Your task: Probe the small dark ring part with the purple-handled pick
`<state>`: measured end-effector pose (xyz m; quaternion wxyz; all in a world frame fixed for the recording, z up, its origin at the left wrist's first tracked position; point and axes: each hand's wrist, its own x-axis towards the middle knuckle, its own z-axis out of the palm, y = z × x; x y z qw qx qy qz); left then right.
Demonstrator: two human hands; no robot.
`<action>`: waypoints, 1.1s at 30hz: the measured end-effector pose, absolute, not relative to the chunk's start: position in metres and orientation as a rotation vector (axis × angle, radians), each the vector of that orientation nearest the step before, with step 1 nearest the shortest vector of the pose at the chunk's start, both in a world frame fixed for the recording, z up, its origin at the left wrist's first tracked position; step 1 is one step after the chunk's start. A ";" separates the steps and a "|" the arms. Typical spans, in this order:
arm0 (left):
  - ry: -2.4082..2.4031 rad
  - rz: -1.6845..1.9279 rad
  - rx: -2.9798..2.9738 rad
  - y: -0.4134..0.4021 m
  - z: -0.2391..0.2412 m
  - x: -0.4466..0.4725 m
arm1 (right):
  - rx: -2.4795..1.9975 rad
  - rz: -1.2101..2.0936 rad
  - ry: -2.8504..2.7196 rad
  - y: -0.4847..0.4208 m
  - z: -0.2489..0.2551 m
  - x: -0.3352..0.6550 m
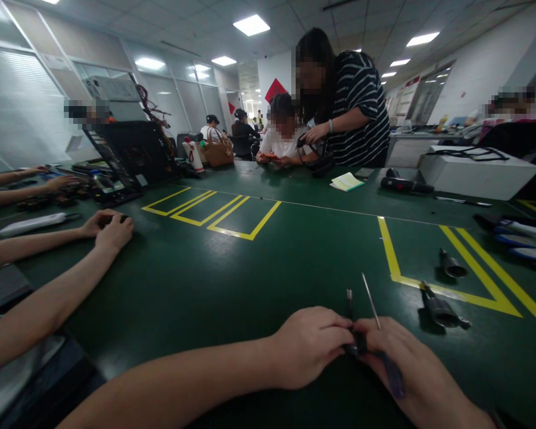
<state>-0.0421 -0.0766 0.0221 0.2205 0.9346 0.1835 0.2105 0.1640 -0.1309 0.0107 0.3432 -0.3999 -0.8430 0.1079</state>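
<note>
My left hand [310, 345] is closed, its thumb and fingers pinching a small dark part [357, 344]. A short stem with a pronged metal tip stands up from between the hands; I cannot make out the kind of part. My right hand [411, 363] is wrapped around a screwdriver [393, 376] with a dark purple handle, its thin shaft pointing up and away. Its fingertips also touch the small part. To the right lie two dark cup-shaped metal pieces with narrow necks, one nearer [443, 311] and one farther [453, 266].
Yellow tape [509, 307] marks outlines on the green table [232, 286]. At left, another person's hands [111, 229] handle something dark. A white box [477, 173], a dark tool [406, 182] and a paper booklet [347, 182] stand farther back. People are across the table.
</note>
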 end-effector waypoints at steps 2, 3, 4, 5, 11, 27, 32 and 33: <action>0.408 0.600 2.745 -0.077 0.022 -0.044 | -0.953 0.154 -2.251 -0.133 0.010 0.164; 0.354 0.609 2.823 -0.077 0.022 -0.045 | -0.929 0.089 -2.278 -0.133 0.010 0.165; 0.301 0.622 2.894 -0.077 0.022 -0.045 | -0.913 0.028 -2.305 -0.134 0.010 0.166; 0.255 0.627 2.956 -0.077 0.022 -0.045 | -0.903 -0.024 -2.325 -0.135 0.010 0.166; 0.251 0.615 2.981 -0.081 0.025 -0.041 | -0.873 -0.134 -2.308 -0.136 0.012 0.166; 0.642 0.959 2.305 -0.067 0.020 -0.043 | -1.245 0.241 -1.872 -0.141 0.011 0.177; 0.823 1.009 1.544 -0.058 0.021 -0.038 | -1.281 0.520 -1.569 -0.139 0.027 0.188; 0.850 0.995 1.426 -0.057 0.022 -0.038 | -1.293 0.608 -1.527 -0.137 0.029 0.189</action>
